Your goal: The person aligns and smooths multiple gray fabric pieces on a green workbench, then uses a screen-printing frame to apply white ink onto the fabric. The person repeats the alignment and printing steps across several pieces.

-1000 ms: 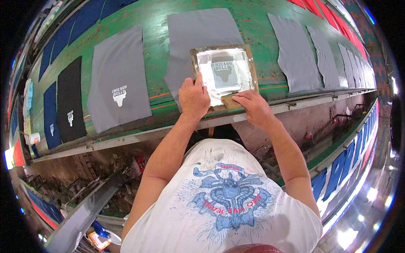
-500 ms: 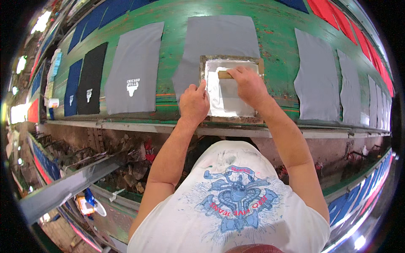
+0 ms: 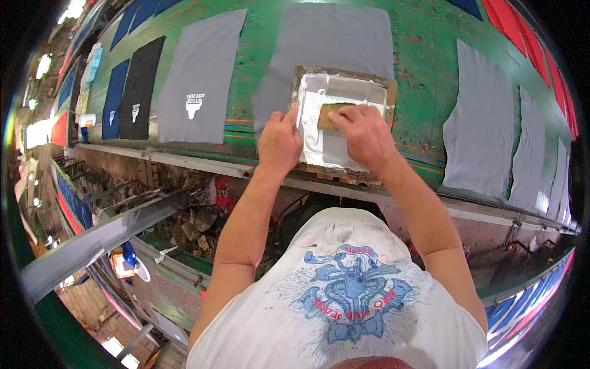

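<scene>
A wooden-framed printing screen (image 3: 344, 72) lies on the near end of a grey fabric piece (image 3: 335, 37). My left hand (image 3: 281, 142) is closed on the screen's left edge, steadying the frame. In my right hand (image 3: 367, 134) is a squeegee (image 3: 330, 118) with a flat brownish blade, held inside the frame. Thick white ink (image 3: 311, 138) is spread down the left side of the mesh and along its near and far edges. A greyish rectangle of mesh shows below the squeegee. The fabric beneath the screen is hidden.
Left on the green table (image 3: 412, 92) lie grey (image 3: 203, 67), black (image 3: 142, 86) and blue (image 3: 115, 98) fabric pieces with white prints. Plain grey pieces (image 3: 482, 117) lie right, red ones (image 3: 513, 27) beyond. A metal rail (image 3: 178, 162) edges the table before me.
My right hand has drawn the squeegee toward me within the frame, and more of its blade face shows. My left hand keeps its hold on the frame. The whole view has tilted slightly.
</scene>
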`<action>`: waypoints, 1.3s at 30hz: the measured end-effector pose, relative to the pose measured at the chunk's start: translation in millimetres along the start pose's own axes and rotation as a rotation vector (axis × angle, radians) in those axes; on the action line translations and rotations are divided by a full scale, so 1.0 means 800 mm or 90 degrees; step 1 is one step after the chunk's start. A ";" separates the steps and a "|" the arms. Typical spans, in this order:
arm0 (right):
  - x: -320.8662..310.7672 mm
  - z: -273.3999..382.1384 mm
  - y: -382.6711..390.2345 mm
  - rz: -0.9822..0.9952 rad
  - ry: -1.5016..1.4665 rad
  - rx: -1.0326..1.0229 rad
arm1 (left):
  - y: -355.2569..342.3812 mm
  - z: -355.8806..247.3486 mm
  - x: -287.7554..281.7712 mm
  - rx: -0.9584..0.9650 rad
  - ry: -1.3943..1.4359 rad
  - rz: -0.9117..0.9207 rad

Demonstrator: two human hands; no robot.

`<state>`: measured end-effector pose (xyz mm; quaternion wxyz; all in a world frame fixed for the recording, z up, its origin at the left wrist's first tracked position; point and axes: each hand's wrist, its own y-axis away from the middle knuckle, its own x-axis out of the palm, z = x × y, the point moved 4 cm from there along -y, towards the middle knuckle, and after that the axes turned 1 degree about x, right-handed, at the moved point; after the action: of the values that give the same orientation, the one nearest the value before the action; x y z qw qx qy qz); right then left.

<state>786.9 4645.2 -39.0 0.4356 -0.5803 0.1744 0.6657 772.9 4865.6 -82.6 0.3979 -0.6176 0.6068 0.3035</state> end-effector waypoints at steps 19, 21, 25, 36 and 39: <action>-0.044 0.027 0.021 0.056 -0.151 0.085 | 0.006 0.038 0.025 0.045 0.264 -0.151; -0.048 -0.022 -0.026 -0.059 -0.070 0.077 | 0.006 0.042 0.027 0.005 0.331 -0.144; -0.024 -0.107 -0.117 0.082 -0.033 0.101 | 0.010 0.047 0.032 -0.105 0.413 -0.104; 0.042 -0.201 -0.178 0.416 -0.182 0.330 | 0.023 0.048 0.021 0.066 0.390 -0.204; 0.029 -0.219 -0.182 0.433 -0.220 0.356 | 0.029 0.045 0.016 0.072 0.433 -0.229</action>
<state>1010.9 4606.5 -67.0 0.3547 -0.2312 0.4520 0.7852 754.7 4891.2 -114.1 0.2547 -0.7566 0.6017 -0.0271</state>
